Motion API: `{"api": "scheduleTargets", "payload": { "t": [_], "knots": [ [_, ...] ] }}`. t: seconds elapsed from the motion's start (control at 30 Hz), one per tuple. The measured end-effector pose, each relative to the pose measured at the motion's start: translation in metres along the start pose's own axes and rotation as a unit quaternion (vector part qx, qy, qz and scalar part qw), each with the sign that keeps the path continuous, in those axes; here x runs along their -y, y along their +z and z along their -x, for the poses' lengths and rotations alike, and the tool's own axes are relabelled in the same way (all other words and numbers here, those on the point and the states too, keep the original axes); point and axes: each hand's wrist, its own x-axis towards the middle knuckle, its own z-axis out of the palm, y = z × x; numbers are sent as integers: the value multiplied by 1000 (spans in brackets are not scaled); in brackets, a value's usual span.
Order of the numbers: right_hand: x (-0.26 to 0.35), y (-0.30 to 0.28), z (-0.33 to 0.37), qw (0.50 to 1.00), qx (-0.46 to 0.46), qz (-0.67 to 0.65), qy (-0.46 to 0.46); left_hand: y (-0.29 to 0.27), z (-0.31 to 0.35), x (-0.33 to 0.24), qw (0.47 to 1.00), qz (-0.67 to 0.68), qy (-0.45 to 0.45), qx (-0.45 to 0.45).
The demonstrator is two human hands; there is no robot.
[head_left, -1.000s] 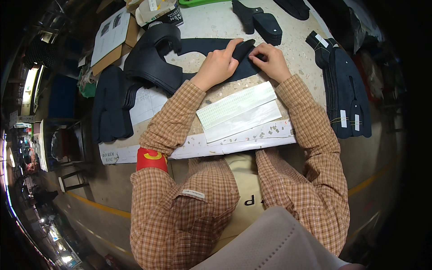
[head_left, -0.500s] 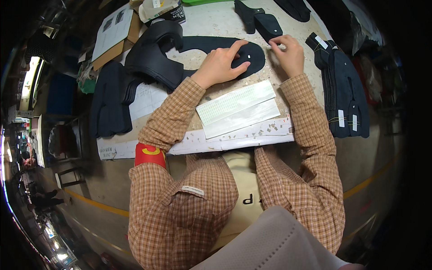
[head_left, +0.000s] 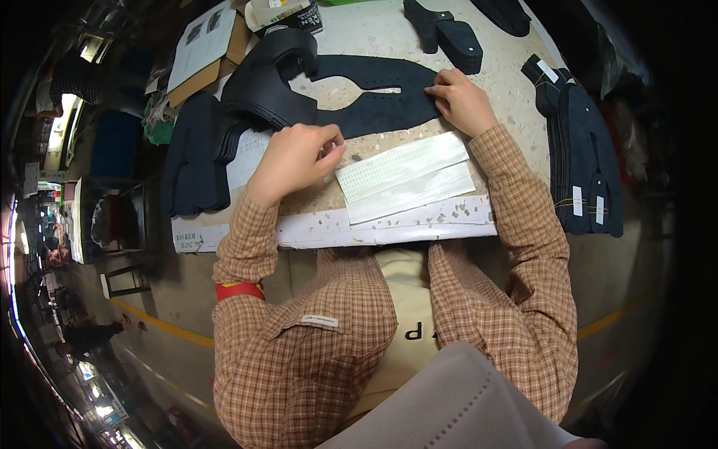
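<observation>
A flat dark shoe upper piece, with a slot and rows of small holes, lies on the table. At its right end my right hand has its fingers closed on the edge. My left hand hovers left of it over the near part of the table, fingers loosely curled, thumb and forefinger apart, nothing visible between them. Just beyond that hand rests a stack of black curved pieces. Two white paper strips, one printed in green, lie between my arms.
Dark cut pieces are stacked at the left. Bundles of dark uppers tied with bands and tagged lie at the right. Smaller dark pieces sit farther back. A cardboard box with a printed sheet stands at the far left.
My left hand has lifted off the upper and come left and nearer. My right hand has moved onto the upper's right end. The small white label there no longer shows.
</observation>
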Motion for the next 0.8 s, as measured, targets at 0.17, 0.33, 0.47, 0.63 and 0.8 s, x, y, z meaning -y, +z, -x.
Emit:
{"api": "scheduleTargets", "payload": {
  "t": [0.17,0.33,0.47,0.63,0.8],
  "knots": [
    [16,5,-4,997,19,71,-24,9,22,-2,998,22,-56,-1],
    [-6,-25,-13,995,70,-65,21,7,38,-6,992,91,-70,-61],
    [-1,-38,20,978,87,-191,-12,1,53,0,978,130,-109,-124],
    [22,-31,63,982,13,-178,-57,5,65,14,951,183,-145,-201],
    [3,-51,81,941,-102,-303,111,23,63,14,926,250,-159,-235]
  ]
}}
